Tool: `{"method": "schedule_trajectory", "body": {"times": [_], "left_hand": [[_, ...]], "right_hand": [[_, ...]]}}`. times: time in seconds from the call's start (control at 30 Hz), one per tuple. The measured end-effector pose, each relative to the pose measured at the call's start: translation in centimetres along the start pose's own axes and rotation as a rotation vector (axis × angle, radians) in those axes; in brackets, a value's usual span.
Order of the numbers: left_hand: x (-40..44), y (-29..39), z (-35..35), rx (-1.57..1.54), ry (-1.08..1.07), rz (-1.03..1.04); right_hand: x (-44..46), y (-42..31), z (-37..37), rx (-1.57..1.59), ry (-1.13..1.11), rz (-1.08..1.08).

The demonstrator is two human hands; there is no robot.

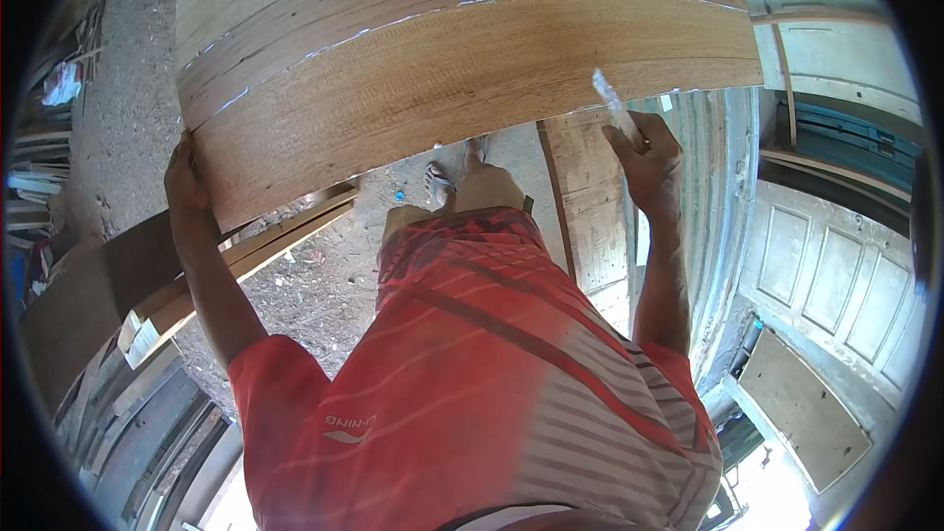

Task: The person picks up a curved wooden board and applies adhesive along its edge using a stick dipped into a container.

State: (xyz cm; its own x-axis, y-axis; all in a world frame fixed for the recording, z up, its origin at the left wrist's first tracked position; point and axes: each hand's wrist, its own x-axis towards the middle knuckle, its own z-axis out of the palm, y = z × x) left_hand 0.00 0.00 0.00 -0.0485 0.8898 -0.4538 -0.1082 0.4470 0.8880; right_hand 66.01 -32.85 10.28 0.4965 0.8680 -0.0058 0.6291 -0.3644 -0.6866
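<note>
A wide wooden panel [413, 79] of boards laid side by side spans the top of the view. Whitish glue-like lines run along its seams and show in spots on its near edge. At the panel's near left corner, my left hand [187, 182] is closed on the edge; some of its fingers are hidden. My right hand [649, 157] pinches a thin flat stick [610, 98] just off the panel's near edge at the right. The stick points up and away from me, its far end coated with something white and shiny.
Long timber pieces [265, 246] lie below the panel on the left, with stacked boards [167, 433] farther down. Corrugated sheeting [703, 187] and a white panelled door [836, 275] are on the right. My feet [442, 182] stand on the littered ground.
</note>
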Motion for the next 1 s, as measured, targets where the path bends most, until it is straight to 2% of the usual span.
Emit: {"method": "schedule_trajectory", "body": {"times": [0.1, 0.2, 0.33, 0.43, 0.47, 0.57, 0.6, 0.63, 0.67, 0.7, 0.77, 0.83, 0.93, 0.97, 1.0], "left_hand": [[-0.7, -1.2, 0.3, 0.111, 0.037, 0.034], [-5.1, 2.0, 4.7, 0.302, 0.172, 0.13], [-7.0, 1.9, 4.7, 0.685, 0.333, 0.497], [-14.4, 2.7, 8.5, 0.882, 0.5, 0.812], [-17.3, 2.6, 9.8, 0.855, 0.506, 0.978], [-24.5, 0.2, 12.6, 0.727, 0.575, 1.154], [-26.0, -2.5, 11.9, 0.392, 0.389, 0.993], [-28.7, -3.7, 13.1, 0.518, 0.417, 0.998], [-29.4, -6.8, 11.2, 0.602, 0.289, 0.928], [-31.6, -9.1, 12.7, 0.424, 0.168, 0.734], [-35.4, -12.7, 13.4, 0.727, 0.006, 0.579], [-38.5, -15.9, 13.5, 0.761, -0.198, 0.393], [-42.7, -19.7, 12.9, 0.793, -0.359, 0.187], [-43.6, -20.5, 12.5, 0.741, -0.415, 0.091], [-44.0, -21.1, 11.8, 0.827, -0.458, 0.069]], "right_hand": [[-1.6, 0.0, -0.5, 0.006, 0.056, 0.031], [-3.7, -0.2, -0.3, 0.002, 0.051, 0.093], [-6.5, -0.4, -0.1, 0.003, 0.012, 0.123], [-8.7, -1.1, -0.2, -0.011, -0.003, 0.107], [-9.4, -1.8, -0.4, 0.033, -0.037, 0.119], [-11.5, -2.2, 0.2, 0.054, -0.094, 0.085], [-12.4, -2.5, 0.3, 0.05, -0.148, 0.082], [-13.4, -2.6, 0.9, 0.09, -0.159, 0.052], [-14.5, -2.6, 1.6, 0.13, -0.173, 0.021], [-15.6, -2.5, 2.1, 0.169, -0.188, -0.009], [-17.8, -2.7, 2.9, 0.218, -0.25, -0.058], [-20.1, -3.3, 3.4, 0.239, -0.277, -0.095], [-23.6, -3.9, 4.2, 0.403, -0.234, -0.114], [-24.7, -3.5, 4.2, 0.373, -0.24, -0.081], [-25.6, -3.2, 4.6, 0.346, -0.258, -0.059]]}}
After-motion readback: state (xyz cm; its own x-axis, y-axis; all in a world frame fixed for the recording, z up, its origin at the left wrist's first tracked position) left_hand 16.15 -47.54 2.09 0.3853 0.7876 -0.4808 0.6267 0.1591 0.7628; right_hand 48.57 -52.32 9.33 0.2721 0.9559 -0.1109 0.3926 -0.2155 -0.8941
